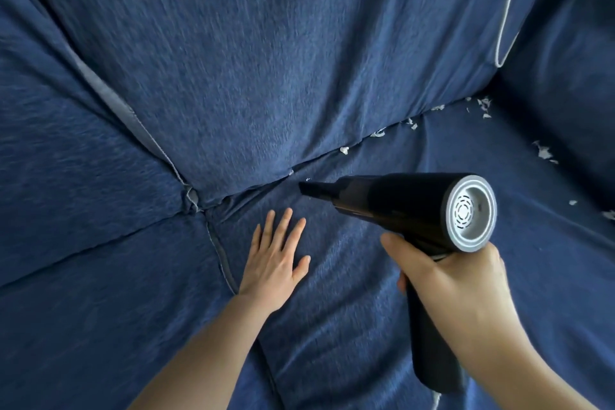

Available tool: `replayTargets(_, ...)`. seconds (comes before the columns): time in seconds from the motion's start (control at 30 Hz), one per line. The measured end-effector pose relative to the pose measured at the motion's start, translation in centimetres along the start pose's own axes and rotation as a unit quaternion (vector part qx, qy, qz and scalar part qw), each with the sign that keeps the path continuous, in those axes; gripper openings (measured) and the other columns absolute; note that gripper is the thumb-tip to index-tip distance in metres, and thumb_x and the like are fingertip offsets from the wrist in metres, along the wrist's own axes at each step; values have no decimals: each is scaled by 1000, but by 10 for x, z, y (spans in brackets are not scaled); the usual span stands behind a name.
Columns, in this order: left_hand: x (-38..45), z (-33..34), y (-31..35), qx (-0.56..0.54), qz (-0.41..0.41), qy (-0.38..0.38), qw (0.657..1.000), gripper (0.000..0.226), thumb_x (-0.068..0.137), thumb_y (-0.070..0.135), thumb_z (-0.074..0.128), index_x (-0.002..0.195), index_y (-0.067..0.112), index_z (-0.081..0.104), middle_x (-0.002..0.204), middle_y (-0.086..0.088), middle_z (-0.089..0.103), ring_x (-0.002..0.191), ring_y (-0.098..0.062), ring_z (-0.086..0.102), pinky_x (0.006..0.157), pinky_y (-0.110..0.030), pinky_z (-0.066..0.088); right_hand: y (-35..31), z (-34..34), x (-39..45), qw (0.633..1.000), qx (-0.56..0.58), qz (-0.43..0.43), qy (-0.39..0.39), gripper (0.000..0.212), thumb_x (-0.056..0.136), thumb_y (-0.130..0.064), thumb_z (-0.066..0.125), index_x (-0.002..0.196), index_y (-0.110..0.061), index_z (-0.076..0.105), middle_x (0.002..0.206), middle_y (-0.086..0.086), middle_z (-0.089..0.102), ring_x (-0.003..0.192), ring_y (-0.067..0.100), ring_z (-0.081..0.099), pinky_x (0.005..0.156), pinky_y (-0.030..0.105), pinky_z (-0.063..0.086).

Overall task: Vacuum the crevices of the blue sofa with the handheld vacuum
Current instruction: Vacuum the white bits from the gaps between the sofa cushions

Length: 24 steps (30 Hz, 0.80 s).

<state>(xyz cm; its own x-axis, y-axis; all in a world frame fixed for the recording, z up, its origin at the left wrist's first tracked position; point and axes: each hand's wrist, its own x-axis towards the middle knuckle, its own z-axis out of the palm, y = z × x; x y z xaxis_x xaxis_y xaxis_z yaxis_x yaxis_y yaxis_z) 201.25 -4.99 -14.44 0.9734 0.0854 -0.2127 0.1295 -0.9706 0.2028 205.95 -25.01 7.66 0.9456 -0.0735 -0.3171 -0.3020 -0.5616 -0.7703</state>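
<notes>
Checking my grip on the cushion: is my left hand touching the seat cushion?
Touching. The head view shows the left hand lying flat, fingers spread, on the seat cushion, no gap beneath the palm.

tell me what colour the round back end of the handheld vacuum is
Light grey, on the black handheld vacuum; head view shows it best.

white paper scraps (481, 106), white piping (506, 10)
</notes>
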Motion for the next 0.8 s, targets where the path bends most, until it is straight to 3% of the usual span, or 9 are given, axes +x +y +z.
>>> replayTargets(0.2, 26, -7, 8, -51, -9, 23, 998, 72, 90, 58, 16, 151, 20, 21, 164, -3, 5, 150, -26, -7, 121, -47, 2, 6, -2, 20, 998, 49, 27, 11, 40, 69, -38, 74, 58, -2, 63, 52, 9, 65, 61, 28, 66, 67, 41, 55)
replayTargets(0.33, 41, -4, 21, -36, -19, 28, 999, 72, 92, 57, 19, 151, 17, 24, 162, -4, 15, 150, -28, 1, 121, -50, 7, 9, 2, 25, 998, 59, 10, 1, 39, 74, -33, 76, 57, -1, 60, 51, 12, 64, 56, 23, 65, 63, 34, 52)
replayTargets(0.4, 36, 1, 25, -17, -24, 37, 999, 69, 94, 54, 22, 151, 15, 27, 161, -6, 21, 150, -31, 7, 121, -52, 12, 9, 6, 27, 995, 92, 42, -11, 40, 76, -32, 76, 55, -1, 60, 49, 11, 64, 48, 19, 63, 61, 34, 53)
replayTargets(0.57, 30, 5, 28, 12, -16, 49, 999, 67, 96, 51, 25, 150, 13, 31, 160, -8, 24, 149, -33, 12, 119, -54, 17, 12, 14, 36, 981, 158, 108, -8, 37, 77, -32, 76, 64, -1, 63, 52, 14, 66, 51, 24, 67, 73, 48, 59)
replayTargets(0.7, 28, 7, 29, 27, -17, 41, 999, 68, 95, 50, 27, 151, 12, 28, 160, -9, 22, 149, -33, 11, 118, -54, 18, 12, 16, 38, 966, 206, 152, -14, 33, 76, -32, 76, 53, -9, 67, 52, 11, 67, 52, 26, 67, 73, 48, 60)
replayTargets(0.8, 26, 7, 32, 29, -18, 43, 998, 67, 94, 48, 28, 150, 11, 30, 160, -10, 22, 149, -34, 12, 118, -55, 19, 12, 14, 39, 951, 252, 177, -28, 28, 75, -25, 77, 53, -11, 67, 54, 12, 66, 46, 23, 63, 64, 42, 58)
